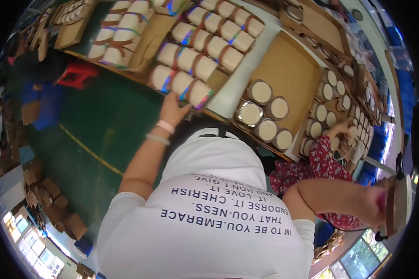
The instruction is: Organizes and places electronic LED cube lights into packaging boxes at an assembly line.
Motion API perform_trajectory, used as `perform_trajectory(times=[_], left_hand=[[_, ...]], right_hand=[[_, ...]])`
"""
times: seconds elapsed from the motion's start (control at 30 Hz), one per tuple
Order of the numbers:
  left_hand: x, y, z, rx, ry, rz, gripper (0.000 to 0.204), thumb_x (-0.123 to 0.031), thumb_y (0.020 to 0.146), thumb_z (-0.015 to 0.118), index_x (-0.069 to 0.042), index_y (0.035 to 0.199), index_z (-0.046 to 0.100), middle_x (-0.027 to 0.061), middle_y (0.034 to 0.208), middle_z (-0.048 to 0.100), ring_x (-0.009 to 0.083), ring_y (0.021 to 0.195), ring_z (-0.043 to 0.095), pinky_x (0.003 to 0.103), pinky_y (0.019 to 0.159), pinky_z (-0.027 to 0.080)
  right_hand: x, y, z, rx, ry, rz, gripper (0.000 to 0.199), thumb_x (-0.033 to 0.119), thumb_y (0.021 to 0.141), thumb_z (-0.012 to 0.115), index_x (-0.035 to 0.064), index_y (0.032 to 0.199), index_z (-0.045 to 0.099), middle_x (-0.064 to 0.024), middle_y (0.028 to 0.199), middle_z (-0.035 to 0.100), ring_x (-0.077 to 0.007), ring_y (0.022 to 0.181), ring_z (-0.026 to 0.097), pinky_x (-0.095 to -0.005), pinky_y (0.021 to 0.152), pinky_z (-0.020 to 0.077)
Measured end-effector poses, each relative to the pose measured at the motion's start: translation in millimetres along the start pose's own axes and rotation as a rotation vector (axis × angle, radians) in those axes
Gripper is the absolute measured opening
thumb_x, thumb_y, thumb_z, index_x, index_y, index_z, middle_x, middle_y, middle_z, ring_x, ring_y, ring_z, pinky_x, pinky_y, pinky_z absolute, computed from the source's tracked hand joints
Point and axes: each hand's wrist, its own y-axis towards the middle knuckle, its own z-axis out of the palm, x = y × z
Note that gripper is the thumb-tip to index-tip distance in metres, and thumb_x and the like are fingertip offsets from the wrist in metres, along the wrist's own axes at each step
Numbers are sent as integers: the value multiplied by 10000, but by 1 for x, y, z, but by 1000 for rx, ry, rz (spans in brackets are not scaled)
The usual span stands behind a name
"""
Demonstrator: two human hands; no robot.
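My left hand [172,110] is at the front edge of a cardboard box, its thumb and fingers apart. Its fingertips touch or nearly touch the nearest row of cream cylinders [181,84], which lie on their sides with brown bands and shiny rainbow strips. Out at the right rim, my bent right arm ends in my right hand [378,202], blurred and partly hidden. It appears closed on a cream cylinder with a brown band [396,204]. In front of me, several similar cylinders [266,130] stand upright in a shallow cardboard tray [284,60], cream round tops showing.
A white table strip [237,90] runs between box and tray. Another person's hand [342,130] and red floral sleeve [322,151] work among upright cylinders at the right. Left lie a green floor [121,109], a red stool [79,75] and a blue crate [47,109].
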Motion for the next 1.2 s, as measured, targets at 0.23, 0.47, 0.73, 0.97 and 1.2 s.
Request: perform_trajectory(times=[0.23, 0.47, 0.73, 0.97, 1.2], left_hand=[[-52, -1, 5, 43, 224, 67, 805, -239, 585, 831, -15, 1237, 417, 218, 1058, 463, 378, 1030, 458, 408, 889, 412], [-35, -18, 44, -194, 338, 136, 525, -210, 621, 796, -82, 1067, 549, 205, 1025, 495, 382, 950, 510, 448, 795, 440], [-63, -24, 33, -343, 318, 405, 206, -35, 649, 744, -38, 741, 560, 193, 1133, 503, 361, 1079, 482, 404, 790, 451], [-159, -45, -30, -23, -1411, -298, 319, -233, 836, 599, -40, 1086, 557, 130, 1169, 549, 272, 1031, 570, 374, 841, 502], [-175, -66, -38, 141, -1991, -621, 419, -354, 873, 493, -65, 1177, 488, 99, 1124, 555, 249, 1011, 566, 389, 832, 511]], right_hand=[[-60, -80, 129, 542, -196, -6, 941, 134, 518, 773, 42, 1337, 320, -137, 1256, 429, -240, 1175, 441, -318, 958, 401], [-211, -169, 68, 76, -209, 975, 889, 65, 539, 706, 7, 1335, 313, -155, 1254, 412, -267, 1145, 447, -357, 971, 380], [-224, -210, 37, 645, -796, 592, 864, 127, 531, 753, 35, 1301, 373, -207, 1263, 412, -377, 1197, 390, -460, 999, 344], [-224, -199, 47, 896, -947, 564, 801, 92, 575, 711, 82, 1308, 387, -165, 1324, 394, -360, 1225, 382, -489, 994, 343], [-210, -182, 54, 1016, -958, 553, 767, 69, 593, 700, 79, 1300, 403, -169, 1303, 407, -344, 1248, 363, -489, 1008, 331]])
